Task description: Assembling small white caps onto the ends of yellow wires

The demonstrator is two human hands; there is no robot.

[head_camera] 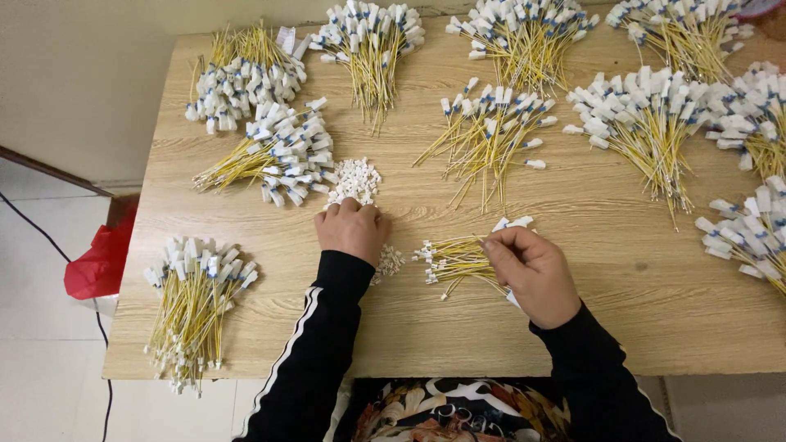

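Light wood-grain tabletop (573,319) over pale tiled floor; red plastic bag (97,266) on floor at far left w/ thin black cable (49,241) beside it. On table near left edge: bundle of thin yellow wires w/ white-and-blue tags (196,299), tags up top, wire ends toward front edge. Further back, several more tagged yellow-wire bundles (278,151) fanned across rear of table, left to right.

Centre-left: small heap of tiny white plastic connectors (354,180), just beyond left hand (352,231). Left hand palm-down, fingers curled tog. & pressed onto near edge of heap; whether pinching a piece — can't tell, fingertips hidden. Black sleeve w/ white stripe (315,344) running straight back from wrist. Smaller scatter of white connectors (388,260) just right of that wrist.

Centre: short bunch of yellow wires w/ small white ends (450,260) lying flat, white ends pointing left. Right hand (532,274) angled in from right, thumb & forefinger pinched on bunch's right end, other fingers folded; white tags (512,223) peeking above knuckles. Far right: more tagged bundles (749,225) at table edge.
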